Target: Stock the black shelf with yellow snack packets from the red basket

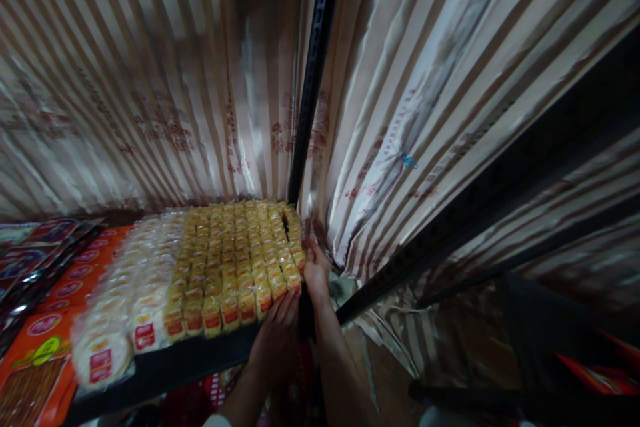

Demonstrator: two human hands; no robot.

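Rows of small yellow snack packets point(230, 260) with red labels stand tightly packed on a dark shelf point(185, 360). My left hand point(277, 330) rests at the front right corner of these rows, its stretched fingers lying against the front packets. Along the right side of the block, my right hand point(316, 273) touches the end packets with its fingers extended. Near the back right, a narrow dark gap separates the last column from its neighbour. Neither hand visibly grasps a single packet, though the fingertips are partly hidden.
Clear-wrapped round white crackers point(103, 353) adjoin the yellow packets. Farther left lie orange snack bags point(47, 340) and dark glossy packages point(30, 273). A black upright post point(313, 73) stands behind the corner, before striped sheeting point(150, 80). A black beam point(450, 213) slants across the right.
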